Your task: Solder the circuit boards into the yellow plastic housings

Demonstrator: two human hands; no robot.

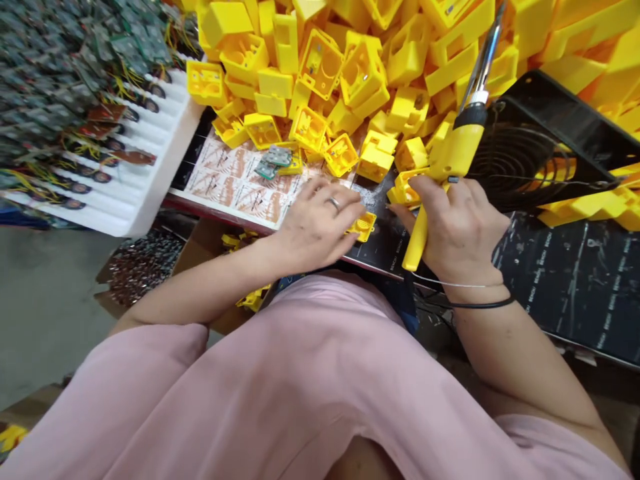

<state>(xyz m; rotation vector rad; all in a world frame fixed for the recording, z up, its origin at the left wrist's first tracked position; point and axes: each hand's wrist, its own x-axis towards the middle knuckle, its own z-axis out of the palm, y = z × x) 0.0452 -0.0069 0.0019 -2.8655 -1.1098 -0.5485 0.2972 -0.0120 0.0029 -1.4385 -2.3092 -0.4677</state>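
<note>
My left hand (323,223), with a ring on one finger, lies curled over a small yellow plastic housing (366,227) near the table's front edge. Part of that housing is hidden under the fingers. My right hand (463,223) is wrapped round the yellow handle of a soldering gun (457,150), whose metal tip points up and away from me. Just beyond the right fingers sits another yellow housing (404,189); whether they touch it I cannot tell. A few small green circuit boards (273,162) lie on a printed sheet (240,183) beyond my left hand.
A large heap of yellow housings (320,63) covers the back of the table. A black fan (545,133) stands at the right. On the left, a white foam tray (150,173) bears many wired circuit boards (65,80). Below it is a carton of small metallic parts (143,267).
</note>
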